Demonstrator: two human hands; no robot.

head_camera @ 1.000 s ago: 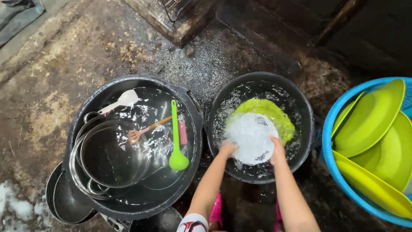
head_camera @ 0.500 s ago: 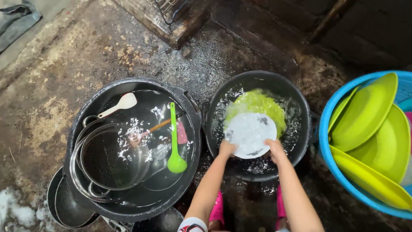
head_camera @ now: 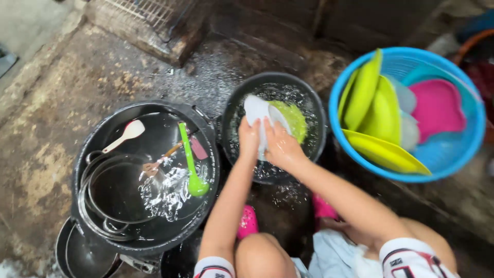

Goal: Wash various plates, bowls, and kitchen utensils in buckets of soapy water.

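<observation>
Two hands are on one white plate, so I judge this the rinsing step, the plate tilted up out of the water. Far to the left of my left hand sits the big black tub with a green ladle. My left hand grips the plate's near edge, fingers curled round it; my right hand clasps its face just beside. Under both lies the small black basin. Next, I reckon, comes a firm lift rightward to the blue basket.
</observation>
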